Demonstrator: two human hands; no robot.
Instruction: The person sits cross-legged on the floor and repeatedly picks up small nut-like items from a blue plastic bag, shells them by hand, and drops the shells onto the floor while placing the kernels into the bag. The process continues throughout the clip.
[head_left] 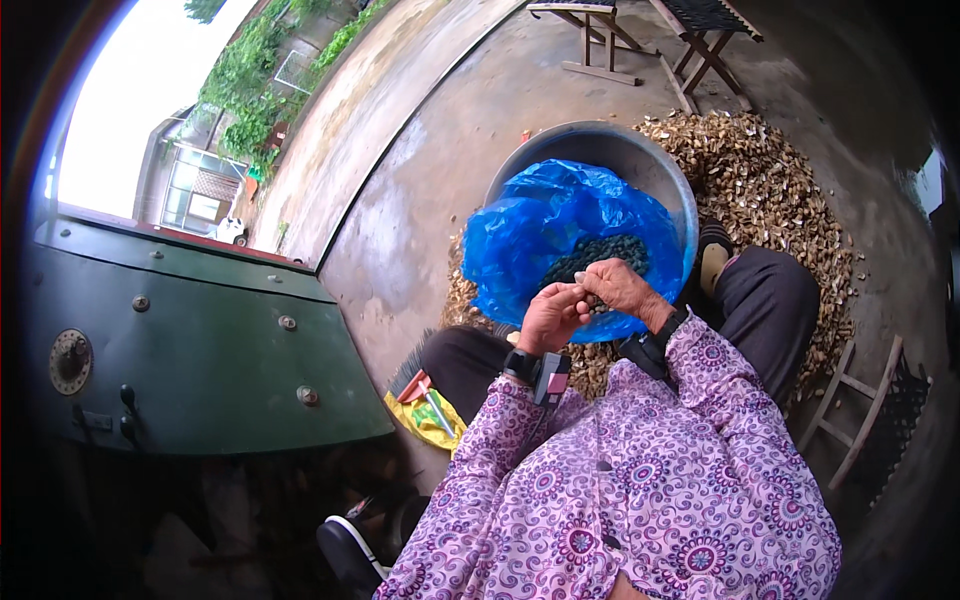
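My left hand (553, 316) and my right hand (622, 287) meet fingertip to fingertip over a metal basin (663, 166). Both are closed in a pinch. A small pale piece (580, 277), possibly a nut shell, shows at the fingertips; fingers hide most of it. Spread inside the basin, a crumpled blue plastic bag (530, 225) covers its near rim. Dark small kernels (618, 250) lie heaped in the bag, just beyond my hands.
Tan nut shells (770, 190) cover the floor right of the basin. Folding stools (590, 35) stand at the back, and another stool (868, 420) is at the right. A green metal cabinet (200, 340) fills the left. A broom (408, 380) lies near my left knee on yellow plastic.
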